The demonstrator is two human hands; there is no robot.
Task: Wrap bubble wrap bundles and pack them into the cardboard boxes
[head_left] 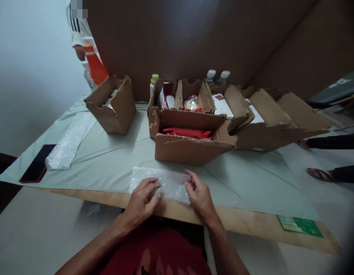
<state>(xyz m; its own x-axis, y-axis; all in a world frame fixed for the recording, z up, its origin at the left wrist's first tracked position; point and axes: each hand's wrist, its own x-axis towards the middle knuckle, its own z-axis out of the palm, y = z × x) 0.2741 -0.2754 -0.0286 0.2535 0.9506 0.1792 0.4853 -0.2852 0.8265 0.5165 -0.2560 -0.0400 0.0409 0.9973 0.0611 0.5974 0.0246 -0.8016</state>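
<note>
A bubble wrap piece point(162, 183) is laid flat at the near table point(251, 223) edge, on the pale cloth point(114, 152), just in front of the red-filled box point(191, 147). The left hand point(142, 202) is pressed on its near left part, fingers spread and flat, nothing pinched. The right hand point(200, 196) is set on its right end, fingers slightly curled over the edge; whether the edge is actually pinched cannot be told. So the sheet is touched by both hands but not clearly gripped by either. For good handling, the sheet is best kept flat and square to the table edge, pressure spread evenly so bubbles are not popped, and the near edge kept from sliding off the table. A second wrap strip point(69, 141) is seen well to the left, beside a dark phone point(36, 166). A small box point(114, 105) is placed further back left, with more open boxes point(268, 122) to the right. An orange bottle point(95, 67) is held by another person's hand point(79, 51) at the far left. A green card point(301, 225) is seen at the table's near right corner.
</note>
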